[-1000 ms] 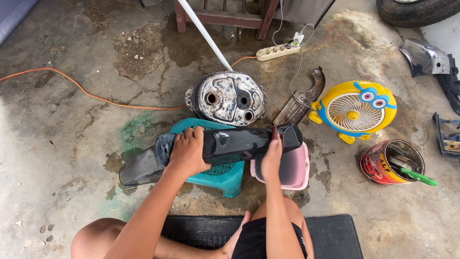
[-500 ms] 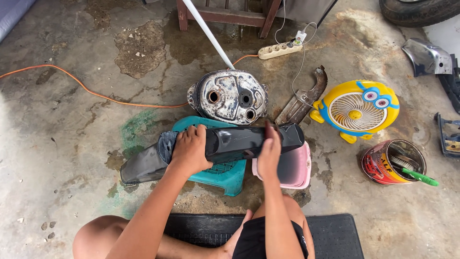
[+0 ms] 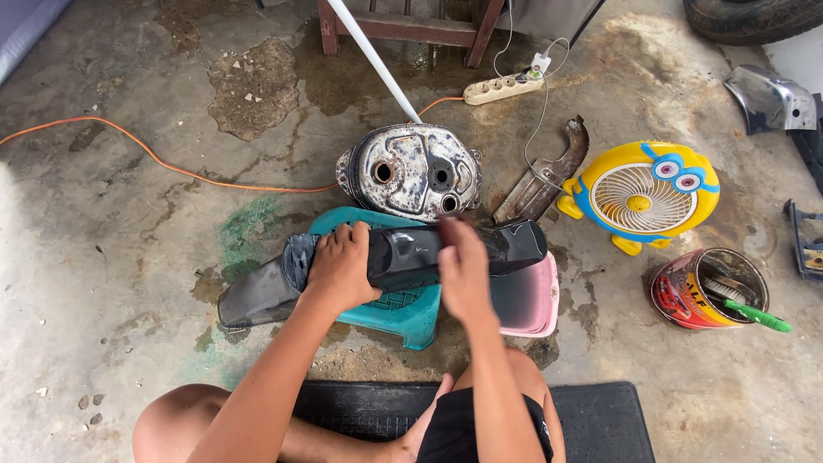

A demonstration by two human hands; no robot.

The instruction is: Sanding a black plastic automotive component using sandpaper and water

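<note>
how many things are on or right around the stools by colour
black: 1, the long plastic panel under both hands
teal: 1, the stool
pink: 1, the stool
yellow: 1, the fan
silver: 1, the metal tank
red: 1, the can
total: 6

**Gloss, rust and rough concrete**

The black fender panel (image 3: 403, 261) looks like wet, glossy plastic. Just behind it the metal tank (image 3: 411, 171) is dull, scuffed and rust-spotted. Under the panel, the teal stool (image 3: 403, 313) is matt moulded plastic. The concrete floor (image 3: 111, 249) around it is rough, cracked and stained.
</note>
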